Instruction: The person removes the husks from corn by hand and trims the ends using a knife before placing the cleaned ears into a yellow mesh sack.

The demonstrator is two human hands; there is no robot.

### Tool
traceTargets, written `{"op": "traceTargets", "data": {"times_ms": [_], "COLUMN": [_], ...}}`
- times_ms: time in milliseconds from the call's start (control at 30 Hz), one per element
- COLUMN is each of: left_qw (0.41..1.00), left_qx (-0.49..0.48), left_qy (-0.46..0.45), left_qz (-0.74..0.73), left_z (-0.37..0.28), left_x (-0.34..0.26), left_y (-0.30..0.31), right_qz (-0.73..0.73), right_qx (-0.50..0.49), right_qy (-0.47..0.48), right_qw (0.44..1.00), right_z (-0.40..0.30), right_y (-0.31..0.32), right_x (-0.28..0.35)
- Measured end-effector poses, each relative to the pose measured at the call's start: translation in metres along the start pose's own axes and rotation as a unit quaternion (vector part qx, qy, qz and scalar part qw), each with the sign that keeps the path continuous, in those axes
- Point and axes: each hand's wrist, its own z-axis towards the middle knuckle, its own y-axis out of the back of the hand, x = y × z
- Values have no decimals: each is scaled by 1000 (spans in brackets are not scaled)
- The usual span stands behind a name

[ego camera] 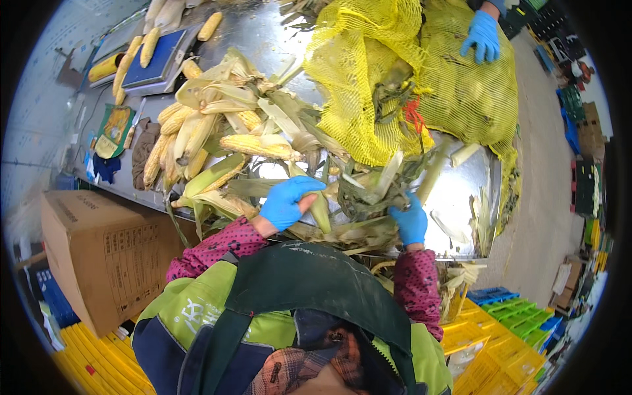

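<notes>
My left hand (291,202), in a blue glove with the thumb bare, reaches over a green corn husk (322,217). Its fingers are straight and apart from the thumb. My right hand (411,219), also blue-gloved, is curled on loose corn husks (363,197) near the table's front edge; its fingertips are partly hidden. A long husk strip (434,170) beside it is blurred. Left of my hands lies a heap of corn ears, some bare and some in husk, with a peeled ear (259,145) and a half-husked ear (217,177) closest.
Yellow mesh sacks (469,94) stand at the back right, with another person's gloved hand (481,37) on one. A blue-topped scale (154,61) bears an ear. A cardboard box (113,252) sits left, below the metal table (449,195). Yellow crates (489,340) are behind me at right.
</notes>
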Motion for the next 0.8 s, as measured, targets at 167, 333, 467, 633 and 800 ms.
{"op": "traceTargets", "data": {"times_ms": [167, 333, 467, 633, 800], "left_qw": [985, 949, 982, 887, 923], "left_qx": [-34, 88, 160, 230, 84], "left_qy": [-140, -41, 14, 129, -34], "left_qz": [95, 299, 98, -378, 374], "left_z": [55, 108, 115, 88, 82], "left_x": [-11, -14, -5, -60, -92], "left_y": [-67, -110, -105, -77, -79], "right_qz": [38, 19, 85, 48, 374], "right_qx": [-86, -124, -300, -363, -241], "right_qy": [-94, -133, -172, -260, -62], "right_qw": [991, 983, 934, 893, 894], "right_z": [-22, -67, -127, -146, -90], "right_y": [-7, 41, 80, 125, 83], "right_x": [-28, -49, -183, -173, -80]}}
